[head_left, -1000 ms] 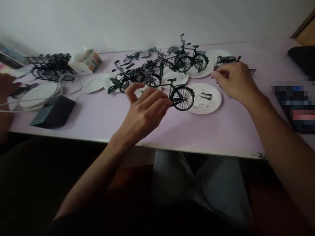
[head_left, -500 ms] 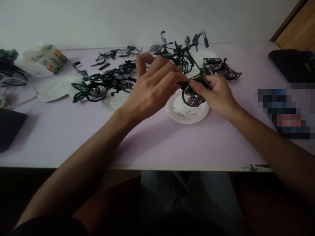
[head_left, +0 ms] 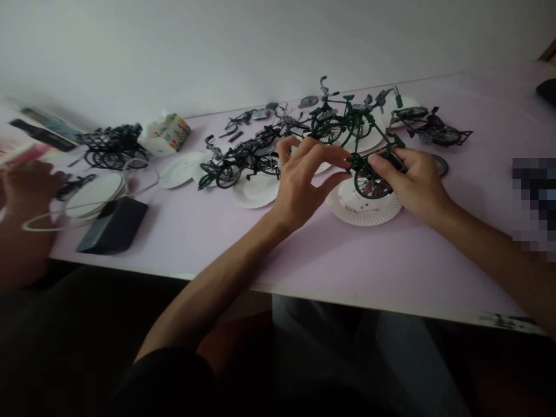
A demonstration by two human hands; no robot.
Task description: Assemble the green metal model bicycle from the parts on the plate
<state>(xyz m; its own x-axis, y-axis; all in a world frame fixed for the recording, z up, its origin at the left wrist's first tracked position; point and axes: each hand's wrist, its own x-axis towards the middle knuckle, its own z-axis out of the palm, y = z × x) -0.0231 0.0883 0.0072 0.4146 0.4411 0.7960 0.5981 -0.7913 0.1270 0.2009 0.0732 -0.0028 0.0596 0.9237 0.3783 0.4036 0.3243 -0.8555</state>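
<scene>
A dark green model bicycle [head_left: 372, 180], tilted with its handlebar up and a spoked wheel low, is held above a paper plate. My right hand [head_left: 414, 179] grips it by the frame and saddle area, thumb pressed over the front. Thumb and fingertips of my left hand [head_left: 299, 179] pinch at a small part by the left edge of that wheel; the exact part is too small to tell. Below lies the white paper plate [head_left: 365, 217] with several tiny metal parts on it. Behind the held one stands another green model bicycle [head_left: 330, 124].
More model bicycles [head_left: 243, 165] crowd the table's middle, with another [head_left: 443, 130] lying at right. At left are a floral tissue box [head_left: 174, 136], a row of bicycles [head_left: 115, 145], stacked plates [head_left: 95, 194], a dark box [head_left: 115, 226] and another person's hand [head_left: 28, 188].
The view has swung left, bringing the other person's hand and the row of bicycles into sight. My left thumb now shows apart from the fingers; my right hand keeps its grip.
</scene>
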